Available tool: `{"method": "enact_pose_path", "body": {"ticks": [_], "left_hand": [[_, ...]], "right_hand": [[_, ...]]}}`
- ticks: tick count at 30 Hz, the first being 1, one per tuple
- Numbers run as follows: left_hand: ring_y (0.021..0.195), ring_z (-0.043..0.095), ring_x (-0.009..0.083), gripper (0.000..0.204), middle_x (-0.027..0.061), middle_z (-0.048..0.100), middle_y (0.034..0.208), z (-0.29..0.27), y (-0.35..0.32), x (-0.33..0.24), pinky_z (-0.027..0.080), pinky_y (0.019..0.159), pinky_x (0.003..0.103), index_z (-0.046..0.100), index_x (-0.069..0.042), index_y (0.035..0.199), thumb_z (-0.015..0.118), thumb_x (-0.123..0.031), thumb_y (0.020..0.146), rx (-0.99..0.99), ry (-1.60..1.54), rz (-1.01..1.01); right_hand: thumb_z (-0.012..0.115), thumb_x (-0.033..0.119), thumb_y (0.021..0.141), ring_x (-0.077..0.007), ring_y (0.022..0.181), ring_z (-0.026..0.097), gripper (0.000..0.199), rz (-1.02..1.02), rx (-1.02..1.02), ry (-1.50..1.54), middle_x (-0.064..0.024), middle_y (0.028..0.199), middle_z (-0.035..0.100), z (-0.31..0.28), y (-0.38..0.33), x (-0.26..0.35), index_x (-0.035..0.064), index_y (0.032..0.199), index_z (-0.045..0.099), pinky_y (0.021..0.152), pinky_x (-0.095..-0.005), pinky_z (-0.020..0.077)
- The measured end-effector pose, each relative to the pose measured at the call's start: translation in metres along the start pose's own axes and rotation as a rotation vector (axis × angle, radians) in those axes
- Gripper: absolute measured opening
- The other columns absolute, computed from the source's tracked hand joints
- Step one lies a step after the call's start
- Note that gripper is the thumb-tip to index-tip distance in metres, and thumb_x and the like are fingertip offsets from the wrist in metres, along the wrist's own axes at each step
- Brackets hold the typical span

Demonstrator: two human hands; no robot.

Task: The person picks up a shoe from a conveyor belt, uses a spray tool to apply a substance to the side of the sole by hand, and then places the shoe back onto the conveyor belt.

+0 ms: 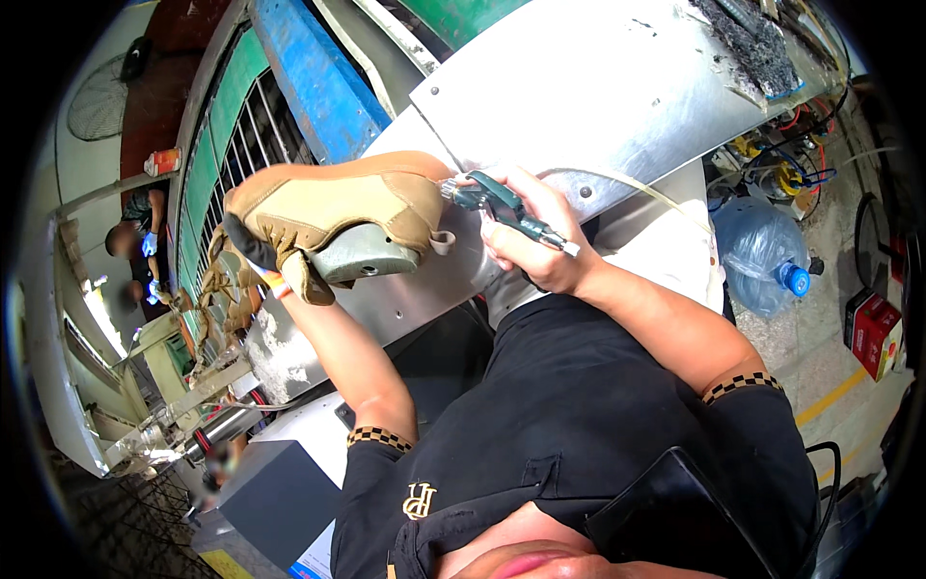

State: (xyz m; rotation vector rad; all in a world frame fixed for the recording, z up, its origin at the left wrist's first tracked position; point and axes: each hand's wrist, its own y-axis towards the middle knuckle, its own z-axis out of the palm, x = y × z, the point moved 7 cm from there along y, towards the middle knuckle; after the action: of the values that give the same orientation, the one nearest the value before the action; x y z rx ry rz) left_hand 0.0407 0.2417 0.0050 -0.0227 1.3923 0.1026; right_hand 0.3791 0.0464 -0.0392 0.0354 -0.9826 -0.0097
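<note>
A tan shoe [333,207] with a brown sole edge is held on its side above the metal bench, a grey-green last [362,256] showing in its opening. My left hand [253,246], in a dark glove with an orange cuff, is closed around the toe and lace end; the shoe hides some of its fingers. Bare, my right hand [540,227] grips a dark green hand tool [497,205] with silver metal parts. The tool's tip comes right up to the shoe's heel; I cannot tell whether they touch.
The shiny metal bench [540,96] runs under the work, with a pale hose [627,180] across it. A blue metal panel [318,77] stands beyond. More tan shoes [227,299] sit at the left, near people with blue gloves. A large water bottle [762,256] and red box [873,333] are at right.
</note>
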Motion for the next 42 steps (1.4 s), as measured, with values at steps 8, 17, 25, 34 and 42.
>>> {"method": "enact_pose_path", "body": {"ticks": [8, 17, 25, 34, 42], "left_hand": [[0.117, 0.057, 0.0296, 0.055, 0.0160, 0.056, 0.131, -0.034, -0.106, 0.005, 0.048, 0.101, 0.043, 0.048, -0.001, 0.136, 0.045, -0.042, 0.099, -0.018, 0.414, 0.015], [0.117, 0.061, 0.0274, 0.070, 0.0103, 0.055, 0.138, -0.048, -0.264, 0.023, 0.059, 0.084, 0.038, 0.035, -0.010, 0.148, 0.039, -0.060, 0.099, -0.201, 0.185, -0.640], [0.099, 0.068, 0.0394, 0.078, 0.0219, 0.057, 0.131, 0.032, -0.312, 0.048, 0.064, 0.066, 0.040, 0.034, -0.004, 0.147, 0.041, -0.063, 0.096, -0.179, 0.022, -0.841], [0.110, 0.063, 0.0398, 0.081, 0.0243, 0.052, 0.136, 0.075, -0.303, 0.056, 0.060, 0.086, 0.047, 0.031, -0.004, 0.148, 0.036, -0.065, 0.096, -0.043, -0.305, -0.913], [0.107, 0.065, 0.0368, 0.087, 0.0254, 0.058, 0.128, 0.102, -0.303, 0.063, 0.060, 0.084, 0.044, 0.035, -0.001, 0.146, 0.037, -0.070, 0.093, 0.047, -0.284, -0.939]], "right_hand": [[0.060, 0.015, 0.080, -0.0092, 0.065, 0.051, 0.038, 0.059, -0.058, -0.075, -0.0029, 0.072, 0.056, 0.011, 0.014, -0.017, 0.0007, 0.114, 0.054, 0.061, -0.0271, 0.0421], [0.061, 0.013, 0.079, -0.0139, 0.055, 0.052, 0.041, 0.053, -0.029, -0.168, -0.0069, 0.065, 0.056, 0.019, 0.022, -0.028, -0.0009, 0.116, 0.050, 0.055, -0.0308, 0.0412], [0.061, 0.013, 0.078, -0.0149, 0.057, 0.056, 0.043, 0.069, -0.003, -0.141, -0.0095, 0.068, 0.060, 0.013, 0.015, -0.023, -0.0013, 0.117, 0.050, 0.056, -0.0311, 0.0429], [0.059, 0.011, 0.083, -0.0035, 0.069, 0.044, 0.035, 0.080, 0.069, -0.197, 0.0032, 0.076, 0.052, 0.011, 0.002, -0.016, 0.0020, 0.116, 0.054, 0.062, -0.0234, 0.0389], [0.059, 0.012, 0.081, -0.0042, 0.068, 0.046, 0.036, 0.240, 0.124, -0.254, 0.0030, 0.076, 0.051, 0.004, -0.028, -0.009, 0.0032, 0.115, 0.054, 0.064, -0.0229, 0.0396]]}}
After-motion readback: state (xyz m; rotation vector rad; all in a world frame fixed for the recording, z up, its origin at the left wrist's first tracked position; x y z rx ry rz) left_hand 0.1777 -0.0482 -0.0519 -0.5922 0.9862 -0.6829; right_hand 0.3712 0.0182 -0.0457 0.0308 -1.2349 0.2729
